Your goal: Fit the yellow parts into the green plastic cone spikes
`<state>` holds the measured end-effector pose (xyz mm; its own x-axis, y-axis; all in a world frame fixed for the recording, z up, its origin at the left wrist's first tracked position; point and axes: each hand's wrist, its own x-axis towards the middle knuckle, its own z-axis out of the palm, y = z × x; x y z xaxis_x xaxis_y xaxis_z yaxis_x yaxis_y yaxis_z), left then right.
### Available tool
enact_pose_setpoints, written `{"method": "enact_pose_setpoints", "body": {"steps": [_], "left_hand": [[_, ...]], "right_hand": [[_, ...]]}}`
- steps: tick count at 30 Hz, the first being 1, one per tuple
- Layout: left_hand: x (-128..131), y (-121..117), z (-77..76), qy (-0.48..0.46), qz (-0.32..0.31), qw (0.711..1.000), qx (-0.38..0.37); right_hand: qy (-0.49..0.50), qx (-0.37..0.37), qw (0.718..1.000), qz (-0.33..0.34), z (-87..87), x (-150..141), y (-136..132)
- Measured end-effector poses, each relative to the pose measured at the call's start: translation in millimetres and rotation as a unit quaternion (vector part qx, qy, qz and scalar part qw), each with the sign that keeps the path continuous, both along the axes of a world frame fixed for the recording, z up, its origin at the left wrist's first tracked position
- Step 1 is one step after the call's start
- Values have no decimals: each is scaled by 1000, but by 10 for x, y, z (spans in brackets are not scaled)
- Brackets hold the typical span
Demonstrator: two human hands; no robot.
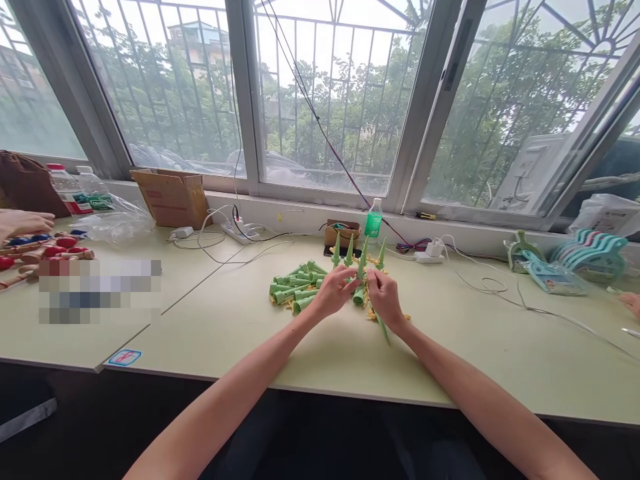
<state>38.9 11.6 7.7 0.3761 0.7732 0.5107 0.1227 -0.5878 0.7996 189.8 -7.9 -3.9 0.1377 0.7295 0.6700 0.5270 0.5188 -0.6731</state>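
My left hand (333,291) is closed, thumb and fingers pinching a pointed green plastic piece (361,269). Just to its right, my right hand (385,298) has its fingers curled in; what they grip is mostly hidden. Another green spike (383,329) points toward me below the right hand; whether that hand touches it I cannot tell. Behind the hands several green cones (337,251) stand upright with yellow bits at their bases. Left of my left hand lies a pile of green ribbed tubes (290,288) with small yellow parts. Yellow pieces (373,313) also show under my right hand.
A small cardboard box (343,233) and a green-labelled bottle (373,219) stand behind the pile. Power strips (240,229) and white cables (520,303) run along the back. Other people's hands (23,223) show at both sides. Bagged teal items (555,273) lie right.
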Motion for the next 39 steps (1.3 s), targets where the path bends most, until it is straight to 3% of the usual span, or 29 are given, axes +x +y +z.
{"method": "enact_pose_setpoints", "body": {"steps": [8, 14, 17, 22, 28, 39], "left_hand": [[-1, -12, 31, -55, 7, 996, -68], [2, -36, 91, -88, -75, 973, -202], [-10, -48, 92, -81, -96, 966, -228], [-43, -22, 50, -81, -88, 974, -191], [-59, -11, 18, -45, -68, 992, -95], [-46, 8, -72, 46, 14, 999, 24]], "right_hand": [[33, 12, 999, -10, 2, 21, 13], [7, 6, 999, 44, -5, 10, -7], [2, -8, 997, 72, -21, -5, -9], [3, -26, 995, 93, -65, -8, 13], [-5, -39, 995, 88, -88, 3, 34], [-10, -35, 998, 51, -44, 6, 23]]}}
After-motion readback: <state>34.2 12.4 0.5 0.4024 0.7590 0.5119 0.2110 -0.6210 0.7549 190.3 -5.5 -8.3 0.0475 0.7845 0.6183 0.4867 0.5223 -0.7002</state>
